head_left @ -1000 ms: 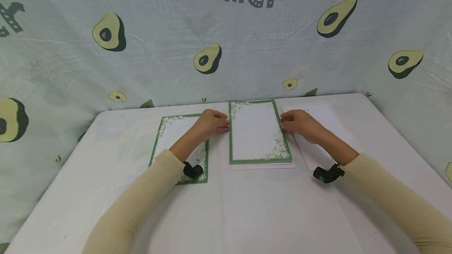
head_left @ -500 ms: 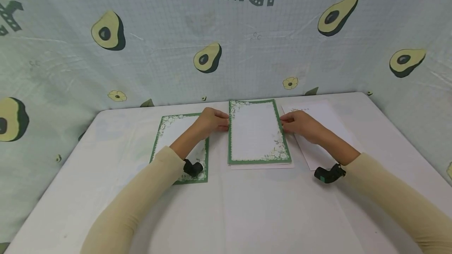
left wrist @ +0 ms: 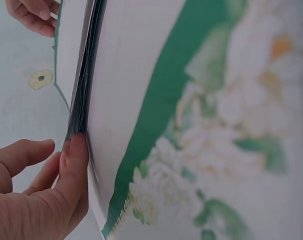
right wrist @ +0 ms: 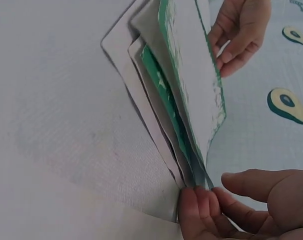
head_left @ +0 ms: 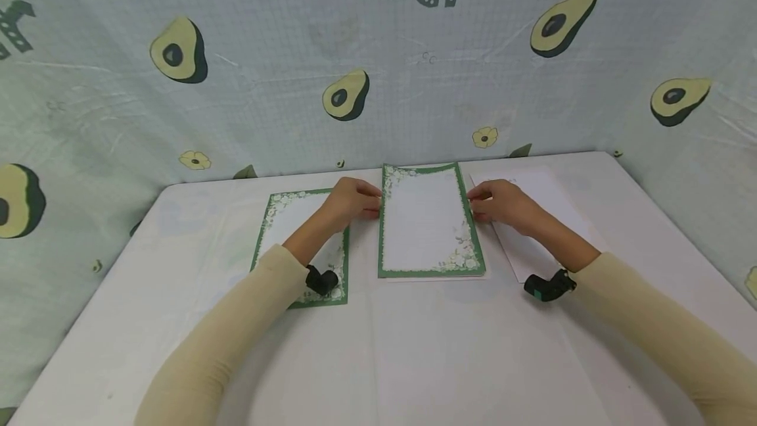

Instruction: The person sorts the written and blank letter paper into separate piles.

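Head view shows a stack of paper with a green flowered border lying between the two hands on the white worktop. At its left edge, the left hand has curled fingers pressed against the sheet edges; the left wrist view shows fingertips touching those edges. At its right edge, the right hand pinches the sheets, and the right wrist view shows them fanned apart above the fingertips. Under the left forearm lies a single bordered sheet. Beneath the right forearm lies a plain white sheet. Behind everything hangs an avocado-print cloth.
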`<action>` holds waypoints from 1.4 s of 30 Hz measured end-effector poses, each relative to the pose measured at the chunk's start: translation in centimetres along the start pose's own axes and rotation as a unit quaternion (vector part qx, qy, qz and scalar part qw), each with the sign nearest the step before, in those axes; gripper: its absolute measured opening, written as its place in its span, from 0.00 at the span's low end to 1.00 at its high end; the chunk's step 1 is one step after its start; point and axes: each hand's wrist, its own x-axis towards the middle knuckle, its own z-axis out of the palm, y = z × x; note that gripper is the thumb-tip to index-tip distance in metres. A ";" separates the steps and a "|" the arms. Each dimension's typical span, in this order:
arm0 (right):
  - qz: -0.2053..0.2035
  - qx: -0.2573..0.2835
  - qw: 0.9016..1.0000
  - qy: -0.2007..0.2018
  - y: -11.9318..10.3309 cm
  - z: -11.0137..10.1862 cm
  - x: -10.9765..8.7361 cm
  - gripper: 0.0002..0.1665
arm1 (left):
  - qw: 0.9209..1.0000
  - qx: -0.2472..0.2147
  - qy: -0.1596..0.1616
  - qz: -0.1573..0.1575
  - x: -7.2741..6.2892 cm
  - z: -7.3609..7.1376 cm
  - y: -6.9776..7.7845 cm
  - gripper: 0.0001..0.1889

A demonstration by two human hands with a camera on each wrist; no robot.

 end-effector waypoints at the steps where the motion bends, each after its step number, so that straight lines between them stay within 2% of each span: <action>1: -0.001 0.001 1.000 0.002 0.0 0.0 0.2 0.22 | 1.000 0.003 0.005 -0.001 0.0 0.0 0.0 0.15; 5: -0.009 -0.020 1.000 0.006 0.2 -0.2 0.9 0.17 | 1.000 0.010 0.011 -0.004 0.1 -0.1 0.1 0.12; 13: -0.028 -0.040 0.999 0.006 0.5 -0.9 1.9 0.15 | 1.000 -0.016 0.000 -0.021 0.5 -0.6 0.0 0.10; 18: -0.019 -0.065 0.997 0.026 0.1 -1.0 1.7 0.16 | 0.999 -0.024 -0.005 -0.030 0.5 -0.5 0.2 0.11; 23: -0.004 -0.096 0.995 0.020 -0.3 -0.9 1.1 0.16 | 1.000 -0.002 -0.004 -0.027 0.4 -0.3 0.4 0.10; 31: 0.009 -0.086 0.996 -0.004 -1.0 -0.7 0.4 0.19 | 0.999 0.024 0.010 -0.018 0.5 0.0 0.4 0.11; 42: 0.044 -0.003 0.999 -0.023 -0.8 -0.4 0.1 0.23 | 0.999 0.042 0.012 -0.013 0.6 0.3 0.5 0.11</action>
